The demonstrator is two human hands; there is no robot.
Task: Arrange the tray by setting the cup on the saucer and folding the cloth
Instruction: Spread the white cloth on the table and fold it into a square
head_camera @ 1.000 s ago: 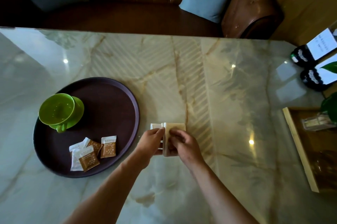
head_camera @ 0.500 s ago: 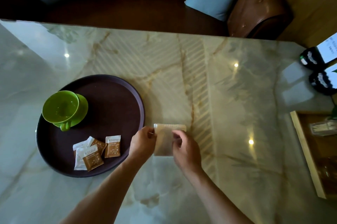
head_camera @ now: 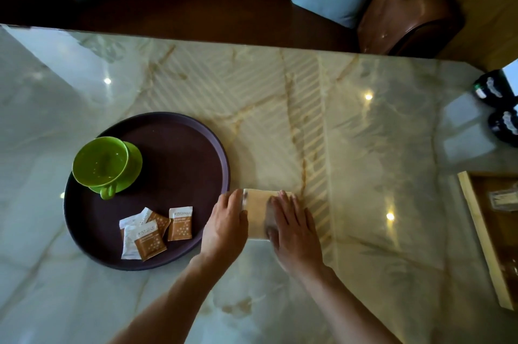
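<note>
A small beige cloth [head_camera: 256, 213], folded into a narrow rectangle, lies flat on the marble table just right of the tray. My left hand [head_camera: 225, 224] rests against its left edge. My right hand [head_camera: 293, 227] lies flat with fingers spread over its right half, hiding that part. On the round dark tray [head_camera: 193, 144] a green cup [head_camera: 101, 163] sits on a green saucer [head_camera: 134, 158] at the left, its handle pointing toward me. Three sachets [head_camera: 157, 230] lie at the tray's near side.
The marble table [head_camera: 364, 147] ends at a brown leather sofa [head_camera: 224, 7] with blue cushions. A wooden tray [head_camera: 482, 237] holding small items stands at the right edge. Two dark bottles [head_camera: 496, 108] lie at the far right.
The cloth was held partly open between both hands; now it lies folded flat, with my right hand pressed palm-down on it and my left hand at its left edge.
</note>
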